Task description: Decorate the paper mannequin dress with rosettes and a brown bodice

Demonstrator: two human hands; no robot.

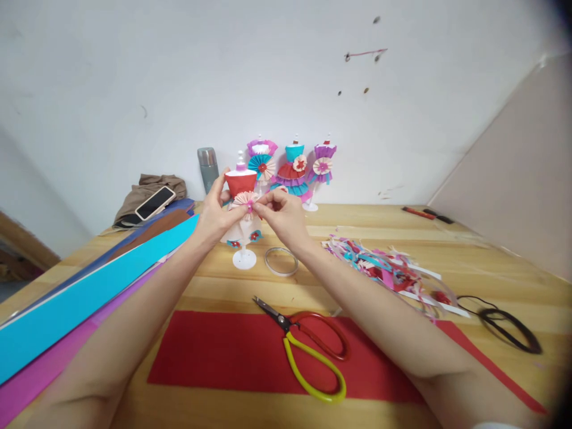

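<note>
A small white dress form (244,258) stands upright near the middle of the table, dressed in a red top (241,186) and a white skirt with blue and red flowers. My left hand (215,211) wraps round the form's left side, its thumb pressed on a cream pleated paper rosette (243,201) at the waist. The fingertips of my right hand (282,215) are pinched together at the rosette's pink centre (250,206). Whether they hold a separate small piece is too small to tell.
Three dressed forms (292,173) and a flask (208,168) stand behind. Scissors (286,325) lie on red paper (210,351), a tape ring (281,262) near the form. Paper scraps (384,265) and a black loop (513,333) are right; coloured sheets (111,268) and a phone (155,203) left.
</note>
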